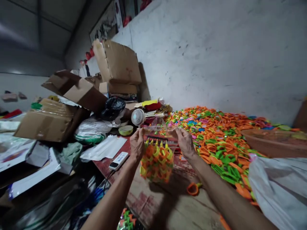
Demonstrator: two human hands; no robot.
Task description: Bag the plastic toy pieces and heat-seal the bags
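Observation:
A clear plastic bag hangs upright between my hands over the table. Orange and yellow-green plastic pieces, looped in shape, fill it in rows. My left hand pinches one upper corner of the bag. At the opposite corner, my right hand has its fingers closed on the film. The bag's open or folded top edge is hard to make out. A single orange ring-shaped piece with a yellow-green tip lies on the worn red table, below and right of the bag.
Loose orange, green and blue pieces form a big pile against the wall. A small white fan and a white power bank with a cable are at the left. Cardboard boxes are stacked behind. A white sack sits at right.

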